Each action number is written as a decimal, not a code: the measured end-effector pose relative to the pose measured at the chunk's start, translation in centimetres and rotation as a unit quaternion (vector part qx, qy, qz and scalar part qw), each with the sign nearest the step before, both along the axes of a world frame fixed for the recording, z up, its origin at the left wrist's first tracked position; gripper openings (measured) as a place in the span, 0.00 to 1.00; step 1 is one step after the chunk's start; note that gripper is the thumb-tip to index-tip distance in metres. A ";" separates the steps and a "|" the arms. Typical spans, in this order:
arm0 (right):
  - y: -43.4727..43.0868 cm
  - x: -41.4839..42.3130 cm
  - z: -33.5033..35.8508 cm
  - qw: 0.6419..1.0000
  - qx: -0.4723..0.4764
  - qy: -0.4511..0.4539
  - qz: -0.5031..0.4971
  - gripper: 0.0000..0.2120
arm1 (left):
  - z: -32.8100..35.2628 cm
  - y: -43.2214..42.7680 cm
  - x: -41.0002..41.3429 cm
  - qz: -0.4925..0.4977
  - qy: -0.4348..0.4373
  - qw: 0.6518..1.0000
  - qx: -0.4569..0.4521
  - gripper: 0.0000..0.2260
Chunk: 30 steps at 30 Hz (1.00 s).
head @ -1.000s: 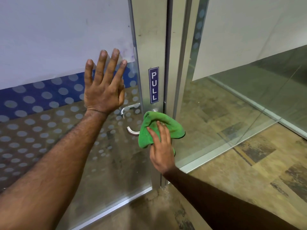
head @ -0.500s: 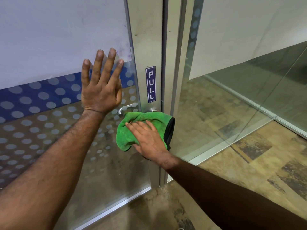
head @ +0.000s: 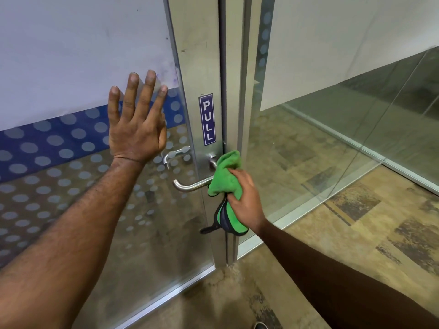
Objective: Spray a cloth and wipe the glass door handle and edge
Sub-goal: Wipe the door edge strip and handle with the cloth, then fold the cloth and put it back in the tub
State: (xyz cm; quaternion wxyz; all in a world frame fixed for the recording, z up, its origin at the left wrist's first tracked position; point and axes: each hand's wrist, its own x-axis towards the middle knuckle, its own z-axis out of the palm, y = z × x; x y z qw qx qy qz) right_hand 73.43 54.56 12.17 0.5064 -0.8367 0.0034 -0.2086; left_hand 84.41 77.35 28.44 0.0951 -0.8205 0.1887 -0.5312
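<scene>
Green cloth [head: 225,176]: bunched in the right hand [head: 244,198], pressed vs the inner end of the lever handle [head: 192,185] where it bends toward the metal door stile [head: 202,67]; top corner pokes up near the handle's round base, and a dark-trimmed tail hangs loose below the fist. Looks like soft microfibre, light, floppy, prob. damp, so it'll mould round the bar w/ no effort but won't keep shape; best held as a wad in the palm w/ fingers folded over, as here, not by an edge. Right grip is closed round the cloth, thumb side toward the handle. The dangling tail could snag on the lever tip, so tuck it in. Handle is brushed steel, rigid, smooth, slick when wet; cloth should slide easily along it toward the free end, which shows bare and curved. Left hand [head: 136,124] lies flat on the glass panel [head: 71,55], fingers spread, holding nothing, prob. steadying the door vs the wiping push. Glass is stiff but marks easily, so that palm may leave prints. PULL sign [head: 207,119] sits just above the handle. Door edge beside the frame likely not yet wiped. Patterned floor [head: 356,233] lies to the right.
</scene>
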 end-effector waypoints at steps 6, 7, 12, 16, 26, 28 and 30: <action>-2.6 -3.0 -0.4 0.953 0.283 0.110 -0.024 0.29 | 0.3 0.3 -0.4 -0.032 0.026 0.999 -0.005 0.28; -2.8 -3.5 -0.2 0.938 0.325 0.116 -0.022 0.27 | 0.2 0.3 -0.5 -0.042 0.030 0.999 -0.009 0.28; -3.3 -5.9 1.3 0.853 0.502 0.132 0.047 0.25 | -2.6 -1.4 -3.0 -0.150 0.129 0.977 -0.080 0.29; -3.0 -7.3 2.6 0.810 0.558 0.146 0.103 0.27 | -5.9 -4.5 -7.2 -0.239 0.286 0.910 -0.179 0.23; -2.2 -9.4 4.8 0.682 0.695 0.117 0.195 0.46 | -9.9 -8.4 -12.4 -0.231 0.782 0.280 -0.507 0.22; -2.6 -9.8 4.8 0.688 0.685 0.147 0.189 0.41 | -9.9 -8.1 -12.3 -0.238 0.789 0.286 -0.488 0.19; -3.1 -10.3 4.6 0.690 0.679 0.180 0.174 0.40 | -10.1 -8.1 -12.3 -0.245 0.779 0.336 -0.468 0.14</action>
